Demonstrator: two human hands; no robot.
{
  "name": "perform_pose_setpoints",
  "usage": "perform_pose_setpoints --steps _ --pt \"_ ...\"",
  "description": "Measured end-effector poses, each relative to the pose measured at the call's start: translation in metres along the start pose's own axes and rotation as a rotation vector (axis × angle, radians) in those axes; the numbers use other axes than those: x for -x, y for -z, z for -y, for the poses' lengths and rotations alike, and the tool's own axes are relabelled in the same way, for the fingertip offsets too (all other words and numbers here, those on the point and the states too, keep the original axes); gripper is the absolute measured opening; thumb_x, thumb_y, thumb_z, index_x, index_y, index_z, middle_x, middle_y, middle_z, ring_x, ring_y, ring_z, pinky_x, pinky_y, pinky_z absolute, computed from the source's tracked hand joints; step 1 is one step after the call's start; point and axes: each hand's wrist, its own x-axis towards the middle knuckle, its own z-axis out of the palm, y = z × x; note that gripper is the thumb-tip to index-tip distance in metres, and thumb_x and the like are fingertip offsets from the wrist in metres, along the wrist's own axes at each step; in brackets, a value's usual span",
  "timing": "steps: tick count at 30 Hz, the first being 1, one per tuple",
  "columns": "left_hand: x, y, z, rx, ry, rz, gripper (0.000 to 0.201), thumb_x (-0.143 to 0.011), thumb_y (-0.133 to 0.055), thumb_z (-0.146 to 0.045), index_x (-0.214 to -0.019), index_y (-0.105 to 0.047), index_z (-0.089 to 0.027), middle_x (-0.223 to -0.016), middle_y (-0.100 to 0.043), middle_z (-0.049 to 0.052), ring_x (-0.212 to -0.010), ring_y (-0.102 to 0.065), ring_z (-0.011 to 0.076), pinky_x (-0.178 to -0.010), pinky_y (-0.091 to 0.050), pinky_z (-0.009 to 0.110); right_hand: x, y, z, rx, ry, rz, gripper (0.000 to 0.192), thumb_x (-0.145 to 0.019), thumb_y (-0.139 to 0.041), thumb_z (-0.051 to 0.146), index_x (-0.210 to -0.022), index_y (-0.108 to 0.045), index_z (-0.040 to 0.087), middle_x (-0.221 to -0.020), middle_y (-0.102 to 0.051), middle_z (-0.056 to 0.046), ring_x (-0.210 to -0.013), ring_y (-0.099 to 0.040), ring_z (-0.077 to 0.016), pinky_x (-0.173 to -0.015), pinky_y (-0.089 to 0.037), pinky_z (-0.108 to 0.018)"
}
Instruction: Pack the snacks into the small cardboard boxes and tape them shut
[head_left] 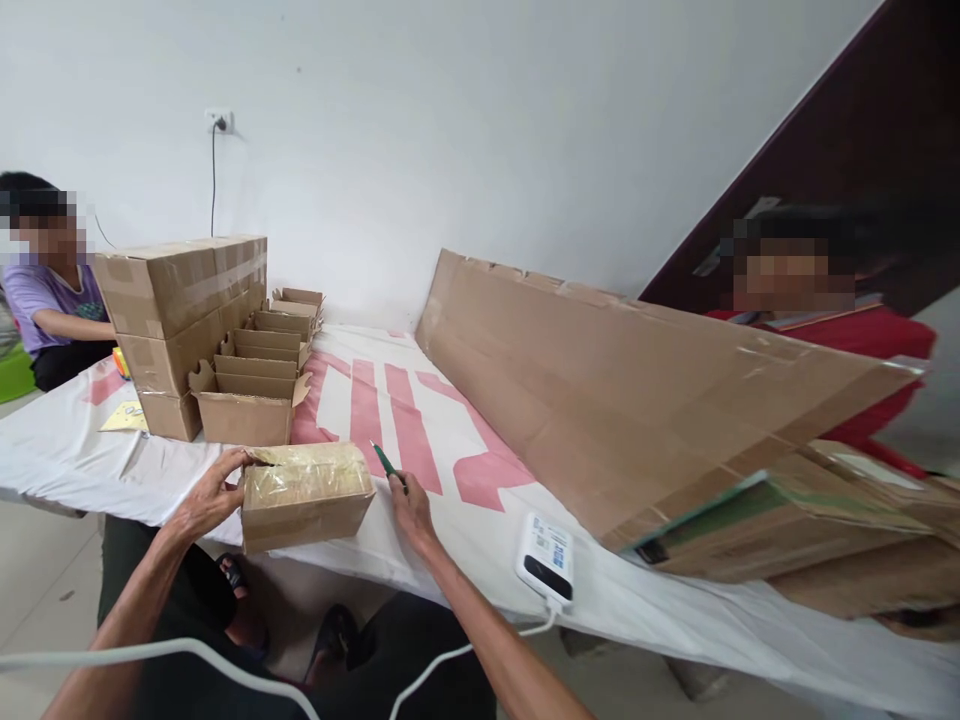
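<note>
Two hands are at work near the table's front edge. The left hand [212, 492] grasps the left end of a small taped box [306, 494], thumb over the top corner and fingers curled against the side. The right hand [409, 505], at about three o'clock from the box, is pinched around a green pen [385, 462] whose tip points up and away toward eleven o'clock; this hand is near the box but apart from it.

That box sits right at the lip of the table [90, 450], with its near face over the drop. My worry is a slip: the glossy tape on top looks slick, and a push from the left hand with nothing bracing the right end could swing the box off the edge onto the lap below.

At four o'clock from the right hand lies a white power bank [547, 556], also close to the edge, with its cable [450, 655] hanging off the front. A forearm sweeping back might snag that cable and drag the device down.

At eleven o'clock stands a row of open boxes [259, 385] beside a stack of sealed cartons [180, 310]. At two o'clock a long flattened carton [637, 390] leans across the table, well apart from both hands. Other people sit at the far left and the far right.
</note>
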Motion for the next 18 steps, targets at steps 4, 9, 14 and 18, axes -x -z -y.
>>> perform_pose_setpoints --steps 4,9,14,18 --pt "-0.004 0.003 -0.003 -0.019 0.007 0.005 0.04 -0.088 -0.07 -0.029 -0.127 -0.079 -0.025 -0.137 -0.07 0.01 -0.126 -0.064 0.0296 -0.085 -0.06 0.031 0.024 -0.023 0.036 -0.185 -0.041 0.078 0.06 -0.099 -0.04 0.074 -0.096 -0.068 0.021 -0.076 -0.07 -0.005 -0.071 -0.063 -0.0238 -0.066 -0.052 -0.035" --pt "-0.006 0.02 -0.007 -0.031 0.004 0.052 0.037 -0.087 -0.075 -0.033 -0.123 -0.08 -0.025 -0.139 -0.071 0.011 -0.128 -0.064 0.0317 -0.089 -0.059 0.032 0.064 -0.034 0.069 -0.356 -0.049 0.052 0.044 -0.1 -0.05 0.064 -0.109 -0.066 0.023 -0.104 -0.077 -0.009 -0.096 -0.068 -0.027 -0.085 -0.056 -0.04" --pt "0.002 0.025 -0.009 0.065 0.017 0.111 0.043 -0.084 -0.082 -0.036 -0.125 -0.08 -0.024 -0.136 -0.073 0.013 -0.127 -0.066 0.0336 -0.096 -0.058 0.035 0.075 -0.029 0.079 -0.369 -0.093 0.077 0.045 -0.099 -0.05 0.067 -0.101 -0.064 0.024 -0.083 -0.069 -0.003 -0.076 -0.062 -0.023 -0.07 -0.054 -0.036" --pt "0.009 0.021 -0.01 0.058 0.004 0.084 0.043 -0.084 -0.083 -0.037 -0.125 -0.079 -0.024 -0.137 -0.072 0.013 -0.125 -0.066 0.0329 -0.097 -0.058 0.035 0.06 -0.014 0.086 -0.395 -0.14 0.086 0.055 -0.095 -0.048 0.079 -0.084 -0.057 0.026 -0.06 -0.048 0.005 -0.054 -0.044 -0.0173 -0.051 -0.04 -0.031"
